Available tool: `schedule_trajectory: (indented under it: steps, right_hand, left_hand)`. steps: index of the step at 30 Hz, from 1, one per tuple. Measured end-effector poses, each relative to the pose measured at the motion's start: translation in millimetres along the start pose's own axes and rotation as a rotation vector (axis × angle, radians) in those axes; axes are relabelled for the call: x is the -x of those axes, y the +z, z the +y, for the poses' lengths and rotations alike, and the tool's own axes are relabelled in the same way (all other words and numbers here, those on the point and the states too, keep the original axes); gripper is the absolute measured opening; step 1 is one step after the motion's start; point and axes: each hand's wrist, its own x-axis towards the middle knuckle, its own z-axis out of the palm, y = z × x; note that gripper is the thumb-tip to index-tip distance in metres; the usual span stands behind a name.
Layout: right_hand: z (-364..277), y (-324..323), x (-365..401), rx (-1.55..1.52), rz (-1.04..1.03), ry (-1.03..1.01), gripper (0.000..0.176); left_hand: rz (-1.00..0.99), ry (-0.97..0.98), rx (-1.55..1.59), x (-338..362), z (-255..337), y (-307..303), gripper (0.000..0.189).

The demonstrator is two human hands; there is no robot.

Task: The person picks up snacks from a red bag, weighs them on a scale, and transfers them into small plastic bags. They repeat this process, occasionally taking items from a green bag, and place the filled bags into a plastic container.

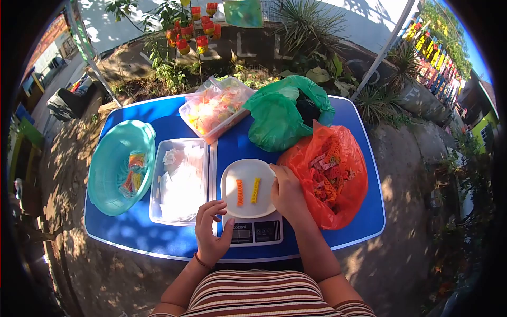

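Note:
A white plate rests on a kitchen scale near the table's front edge. Two twisted snack pieces lie apart on it, an orange one and a yellow one. At the plate's right rim is my right hand, its fingertips and thumb closed on the edge. My left hand hovers by the lower left rim, fingers apart and nothing in it. Beside my right hand, a red plastic bag stands open, full of orange and reddish twisted pieces.
A turquoise basket with small colourful packs stands left. Next to it, a clear tub holds white sachets or papers. Farther back are a tub of wrapped pieces and a green bag. All stand on the blue table.

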Motion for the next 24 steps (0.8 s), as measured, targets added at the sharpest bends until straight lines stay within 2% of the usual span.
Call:
schedule_trajectory:
  steps: [14, 16, 24]
  right_hand:
    - [21.5, -8.3, 7.5, 0.088, 0.007, 0.012, 0.048]
    - [26.6, -7.8, 8.5, 0.125, 0.013, -0.002, 0.046]
    - [20.9, -8.4, 6.9, 0.101, 0.027, 0.037, 0.035]
  left_hand:
    - [-0.017, 0.016, -0.038, -0.3, -4.8, 1.3, 0.036]
    - [-0.015, -0.048, 0.078, 0.2, -6.9, 2.0, 0.034]
    - [0.003, -0.047, 0.085, 1.8, -14.9, -4.3, 0.036]
